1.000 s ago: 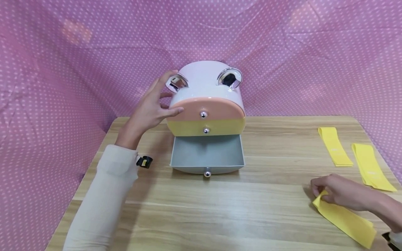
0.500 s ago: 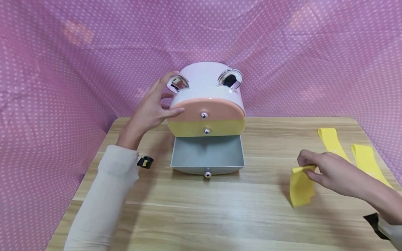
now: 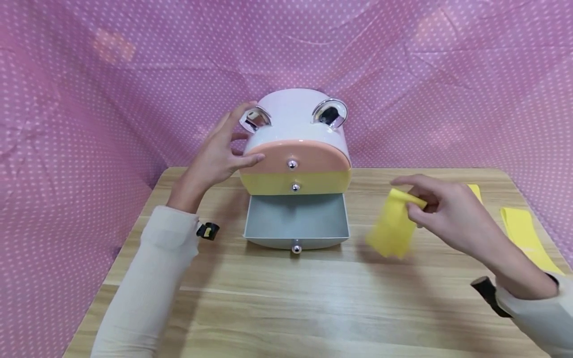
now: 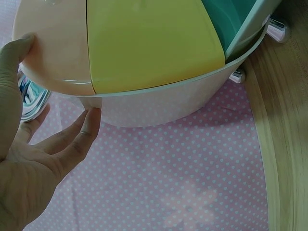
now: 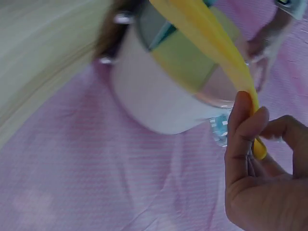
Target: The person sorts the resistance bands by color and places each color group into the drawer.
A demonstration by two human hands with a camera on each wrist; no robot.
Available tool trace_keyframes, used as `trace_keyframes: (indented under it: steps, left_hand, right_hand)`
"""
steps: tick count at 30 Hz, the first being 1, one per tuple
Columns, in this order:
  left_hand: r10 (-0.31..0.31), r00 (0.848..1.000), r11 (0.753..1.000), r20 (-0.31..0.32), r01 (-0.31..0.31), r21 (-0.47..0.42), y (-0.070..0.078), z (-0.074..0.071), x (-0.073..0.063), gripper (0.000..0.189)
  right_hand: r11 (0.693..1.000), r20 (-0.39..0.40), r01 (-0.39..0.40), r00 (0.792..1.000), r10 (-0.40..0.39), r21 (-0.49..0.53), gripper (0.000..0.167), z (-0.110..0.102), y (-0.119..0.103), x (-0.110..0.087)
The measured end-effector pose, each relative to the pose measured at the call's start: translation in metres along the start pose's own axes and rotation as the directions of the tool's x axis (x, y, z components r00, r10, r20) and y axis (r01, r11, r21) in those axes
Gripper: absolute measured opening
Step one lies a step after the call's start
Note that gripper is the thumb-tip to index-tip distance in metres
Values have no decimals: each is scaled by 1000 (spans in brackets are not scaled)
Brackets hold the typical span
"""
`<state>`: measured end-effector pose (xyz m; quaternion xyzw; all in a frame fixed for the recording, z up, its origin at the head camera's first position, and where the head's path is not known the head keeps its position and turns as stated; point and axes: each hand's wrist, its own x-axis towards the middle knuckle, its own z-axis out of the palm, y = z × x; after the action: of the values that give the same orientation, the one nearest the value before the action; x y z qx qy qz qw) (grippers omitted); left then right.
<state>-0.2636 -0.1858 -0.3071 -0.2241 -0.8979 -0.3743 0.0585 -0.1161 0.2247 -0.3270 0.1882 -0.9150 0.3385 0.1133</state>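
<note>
A small frog-shaped drawer cabinet (image 3: pixel 291 114) has a white shell, silver eyes, a peach top drawer (image 3: pixel 268 161) and a yellow middle drawer (image 3: pixel 268 183). Its grey-green bottom drawer (image 3: pixel 268 243) is pulled out, with nothing in it. My left hand (image 3: pixel 212 156) steadies the cabinet, thumb on the peach front and fingertips on the side wall (image 4: pixel 159 108). Right of the drawer, my right hand (image 3: pixel 452 211) pinches a yellow resistance band (image 3: pixel 394 226) between thumb and fingers. The band hangs above the table, its lower end blurred.
Another yellow band (image 3: pixel 528 238) lies flat at the table's right side. One more yellow band (image 3: pixel 474 191) is mostly hidden behind my right hand. Pink dotted cloth (image 3: pixel 403 89) hangs right behind the wooden table (image 3: pixel 313 298).
My right hand has lifted the resistance band off the table at the right and carried it left and away from me, towards the bottom drawer. My left hand has stayed on the cabinet.
</note>
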Motion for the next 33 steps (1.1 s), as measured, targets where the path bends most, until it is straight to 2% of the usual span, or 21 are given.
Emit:
trace_keyframes:
  steps: [3, 5, 10, 17, 21, 30, 33]
  left_hand:
    - [-2, 1000, 1000, -2, 2, -1, 0, 0, 1, 99]
    - [-7, 1000, 1000, -3, 7, -6, 1, 0, 0, 99]
    - [-18, 1000, 1000, -1, 18, -7, 2, -1, -2, 99]
    - [-1, 1000, 1000, -5, 1, -23, 2, 0, -2, 99]
    - [-1, 1000, 1000, -2, 1, -23, 2, 1, -2, 99]
    - [8, 1000, 1000, -4, -9, -26, 1, 1, -2, 99]
    - [20, 1000, 1000, -6, -21, -20, 1, 1, -2, 99]
  right_hand:
    - [989, 14, -60, 998, 58, 138, 41, 4, -15, 10]
    - [977, 26, -88, 996, 85, 194, 38, 8, -25, 16]
    - [954, 59, -133, 991, 121, 267, 40, 18, -49, 34]
    - [907, 117, -153, 986, 116, 393, 44, 39, -70, 56]
    - [892, 151, -174, 981, 121, 418, 43, 54, -76, 67]
    - [890, 227, -179, 970, 88, 419, 45, 101, -101, 89]
    - [861, 243, -191, 967, 81, 472, 45, 112, -112, 94]
